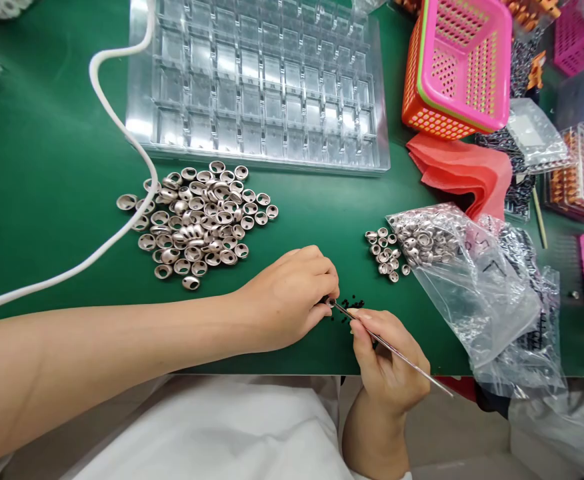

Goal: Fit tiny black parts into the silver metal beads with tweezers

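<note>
Left hand (292,293) pinches a ring (331,303) over the surface (322,213), near its front edge. Right hand (392,357) grips a thin tool (395,351), tip at the ring. Black beads (355,304) lie beside them

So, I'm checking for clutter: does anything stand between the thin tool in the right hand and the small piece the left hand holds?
Nothing visible does: the thin tool in the right hand reaches the small piece in the left hand. The black bits lie on the tabletop nearby.

Satiny metal rings (191,232) (smooth-looking), glossy clear plastic tray (272,159), shiny metal tool (412,365)
</note>
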The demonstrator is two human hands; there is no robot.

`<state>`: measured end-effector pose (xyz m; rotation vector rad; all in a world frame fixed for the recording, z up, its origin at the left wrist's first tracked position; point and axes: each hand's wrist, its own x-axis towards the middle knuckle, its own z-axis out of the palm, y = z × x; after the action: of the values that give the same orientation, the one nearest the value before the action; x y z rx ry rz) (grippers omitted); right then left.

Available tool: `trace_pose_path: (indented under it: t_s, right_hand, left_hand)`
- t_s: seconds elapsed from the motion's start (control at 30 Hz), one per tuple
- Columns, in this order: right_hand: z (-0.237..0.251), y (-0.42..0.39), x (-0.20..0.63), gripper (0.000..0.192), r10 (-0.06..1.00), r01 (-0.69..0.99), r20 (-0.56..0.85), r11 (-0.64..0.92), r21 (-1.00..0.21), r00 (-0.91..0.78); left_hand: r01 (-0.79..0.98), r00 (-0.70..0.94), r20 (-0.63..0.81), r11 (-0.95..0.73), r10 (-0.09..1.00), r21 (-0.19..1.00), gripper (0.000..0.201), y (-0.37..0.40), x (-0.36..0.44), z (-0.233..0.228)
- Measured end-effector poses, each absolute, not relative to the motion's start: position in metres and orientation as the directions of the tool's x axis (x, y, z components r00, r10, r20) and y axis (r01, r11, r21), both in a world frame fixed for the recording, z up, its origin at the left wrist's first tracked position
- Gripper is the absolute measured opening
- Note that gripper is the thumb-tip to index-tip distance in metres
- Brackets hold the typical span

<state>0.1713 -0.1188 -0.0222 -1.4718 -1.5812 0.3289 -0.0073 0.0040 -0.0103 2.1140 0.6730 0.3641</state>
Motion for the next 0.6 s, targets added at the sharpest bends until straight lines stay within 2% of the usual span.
trace_pose_path:
  t_s: [0.6]
  right_hand:
    - [-0.0214,-0.1187,0.1711,0.031,0.883,0.717,0.459,0.261,-0.647,0.093]
  left_hand:
    - [0.321,0.808,0.024,-0.473,0.589,0.82,0.009,0.0036,-0.0066,-0.0118]
